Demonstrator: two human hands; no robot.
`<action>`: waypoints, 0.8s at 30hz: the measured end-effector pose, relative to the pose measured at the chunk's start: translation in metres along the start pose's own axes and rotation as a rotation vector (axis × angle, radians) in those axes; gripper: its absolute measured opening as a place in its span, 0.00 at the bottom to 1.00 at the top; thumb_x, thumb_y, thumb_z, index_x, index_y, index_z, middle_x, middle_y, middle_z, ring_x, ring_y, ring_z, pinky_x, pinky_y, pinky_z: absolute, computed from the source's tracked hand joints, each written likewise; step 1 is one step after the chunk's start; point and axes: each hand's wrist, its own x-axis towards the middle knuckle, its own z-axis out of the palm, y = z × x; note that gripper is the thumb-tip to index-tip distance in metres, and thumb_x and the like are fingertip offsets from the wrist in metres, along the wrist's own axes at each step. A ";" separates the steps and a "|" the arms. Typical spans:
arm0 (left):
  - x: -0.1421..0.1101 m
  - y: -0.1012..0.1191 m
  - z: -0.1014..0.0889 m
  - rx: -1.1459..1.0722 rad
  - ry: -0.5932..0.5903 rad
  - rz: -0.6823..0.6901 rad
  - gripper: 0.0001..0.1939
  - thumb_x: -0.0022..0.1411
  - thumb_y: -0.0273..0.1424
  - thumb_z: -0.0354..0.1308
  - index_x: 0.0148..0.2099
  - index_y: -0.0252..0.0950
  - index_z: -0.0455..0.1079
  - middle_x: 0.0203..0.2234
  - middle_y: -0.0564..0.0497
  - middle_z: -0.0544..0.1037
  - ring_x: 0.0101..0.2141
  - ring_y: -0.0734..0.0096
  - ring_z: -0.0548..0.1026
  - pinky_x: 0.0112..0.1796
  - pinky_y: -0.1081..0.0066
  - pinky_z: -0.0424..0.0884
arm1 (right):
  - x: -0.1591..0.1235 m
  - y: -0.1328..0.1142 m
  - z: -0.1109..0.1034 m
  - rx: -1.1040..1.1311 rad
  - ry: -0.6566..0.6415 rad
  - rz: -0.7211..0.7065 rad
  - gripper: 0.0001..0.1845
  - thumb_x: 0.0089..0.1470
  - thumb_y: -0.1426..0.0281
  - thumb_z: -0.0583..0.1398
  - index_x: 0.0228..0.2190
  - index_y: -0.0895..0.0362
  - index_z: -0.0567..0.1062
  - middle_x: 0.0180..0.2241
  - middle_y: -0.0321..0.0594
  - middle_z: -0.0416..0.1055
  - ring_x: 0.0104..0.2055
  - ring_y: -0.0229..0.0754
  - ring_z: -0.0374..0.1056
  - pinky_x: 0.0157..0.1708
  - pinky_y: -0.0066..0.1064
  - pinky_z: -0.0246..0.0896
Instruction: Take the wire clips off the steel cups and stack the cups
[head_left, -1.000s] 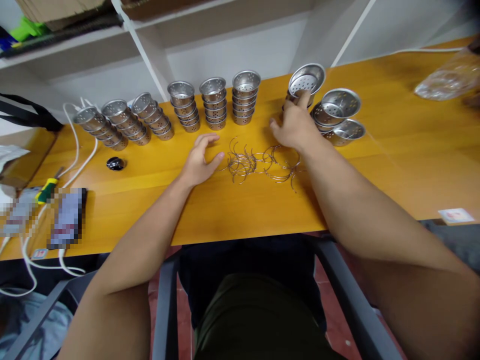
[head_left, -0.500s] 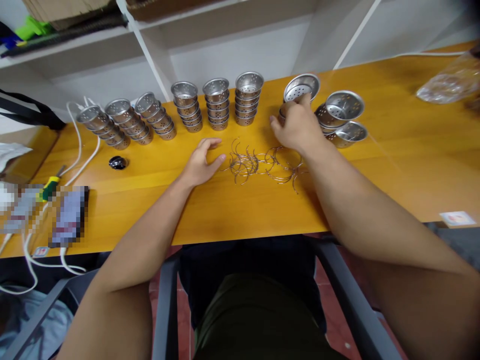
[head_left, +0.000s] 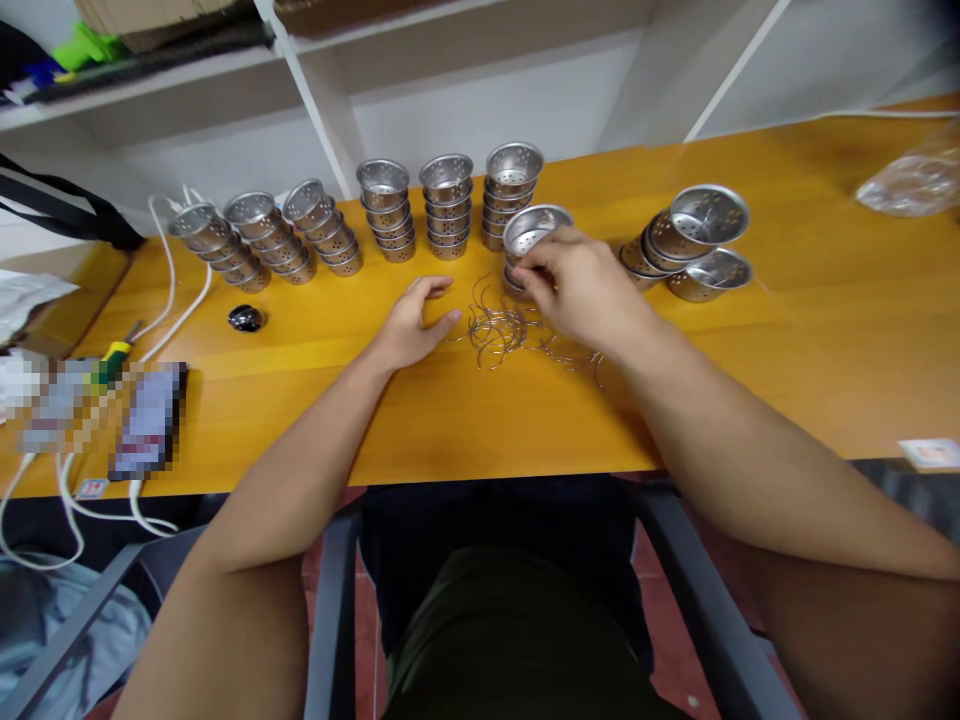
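Note:
My right hand (head_left: 589, 285) grips a perforated metal cup (head_left: 536, 228) by its near rim; at least one more cup shows below it, partly hidden by my fingers. The held cup is over the far edge of a loose pile of thin curved wires (head_left: 499, 325) on the table. My left hand (head_left: 416, 325) rests on the table just left of the wires, thumb and fingers apart, holding nothing. Beyond it stand several stacks of the same cups, the nearest being a stack (head_left: 448, 205) in the middle. To the right, more cups (head_left: 697, 225) lean together.
Three tilted cup stacks (head_left: 259, 235) stand at the back left. Before them lies a small black shiny object (head_left: 246, 318). White cables (head_left: 174, 335), a screwdriver (head_left: 112, 362) and a blurred flat device (head_left: 150, 420) lie at left. A clear plastic bag (head_left: 911, 180) is at far right.
My right hand has moved left and nearer, bringing the cup from beside the right-hand cups to the wire pile. My left hand has stayed in place. The view has shifted slightly.

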 end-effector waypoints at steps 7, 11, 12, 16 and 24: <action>0.002 0.005 0.008 -0.041 0.017 0.071 0.49 0.72 0.43 0.85 0.84 0.47 0.63 0.81 0.34 0.79 0.80 0.36 0.82 0.81 0.33 0.82 | -0.007 -0.038 0.022 0.261 -0.136 -0.201 0.16 0.84 0.56 0.64 0.40 0.48 0.84 0.51 0.51 0.84 0.51 0.60 0.82 0.59 0.57 0.80; 0.007 0.004 0.015 -0.126 -0.011 0.071 0.45 0.74 0.48 0.83 0.80 0.44 0.66 0.72 0.37 0.86 0.71 0.40 0.88 0.76 0.39 0.88 | -0.008 -0.042 0.030 0.310 -0.153 -0.300 0.13 0.83 0.60 0.63 0.44 0.48 0.84 0.53 0.50 0.84 0.52 0.57 0.82 0.58 0.54 0.82; 0.009 0.002 0.016 -0.147 0.000 0.073 0.44 0.73 0.50 0.83 0.79 0.44 0.67 0.71 0.37 0.87 0.69 0.41 0.89 0.74 0.40 0.89 | -0.009 -0.042 0.031 0.310 -0.143 -0.316 0.13 0.84 0.60 0.63 0.45 0.48 0.85 0.54 0.50 0.84 0.53 0.57 0.82 0.59 0.53 0.82; 0.014 -0.007 0.016 -0.119 0.119 0.084 0.43 0.74 0.53 0.82 0.78 0.45 0.68 0.71 0.39 0.86 0.71 0.39 0.89 0.75 0.39 0.88 | -0.010 -0.040 0.033 0.281 -0.090 -0.341 0.14 0.86 0.58 0.61 0.49 0.46 0.87 0.58 0.51 0.83 0.59 0.60 0.82 0.65 0.57 0.81; 0.005 0.005 -0.035 0.066 0.158 -0.001 0.59 0.69 0.57 0.89 0.89 0.53 0.62 0.80 0.37 0.78 0.80 0.30 0.80 0.78 0.36 0.84 | 0.006 -0.042 0.047 0.334 -0.066 -0.430 0.16 0.88 0.60 0.58 0.56 0.47 0.86 0.60 0.51 0.83 0.61 0.58 0.82 0.65 0.54 0.79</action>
